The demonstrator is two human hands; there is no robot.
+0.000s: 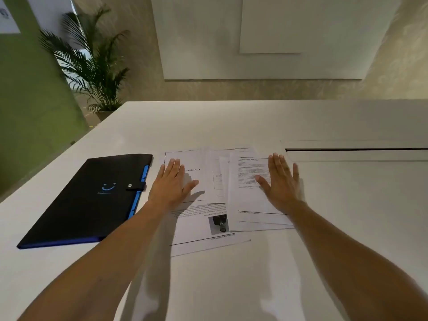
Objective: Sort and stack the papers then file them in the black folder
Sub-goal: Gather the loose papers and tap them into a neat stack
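Both hands lie flat, palms down, on a loose spread of papers [215,193] in the middle of a white table [231,126]. The left hand [172,185] has its fingers straight and together, thumb out to the side, pressing on the leftmost sheet, whose heading is partly covered by the hand. The right hand [281,183] is likewise fully open, fingers slightly fanned, resting on the top sheet at the right edge of the spread. Neither hand grips anything; they only press down.

The papers overlap at different angles: several printed pages, one lower sheet turned upside down with a small photo (its subject too blurred to tell) near its bottom.

The folder [88,200] lies closed just left of the papers, beside the left forearm, not touching the sheets as far as one can tell. It is black with blue tabs along its right edge, a snap strap, and a small blue smile mark on the cover.

A plant [92,61] stands beyond the table's far left corner, against a green wall [27,100].
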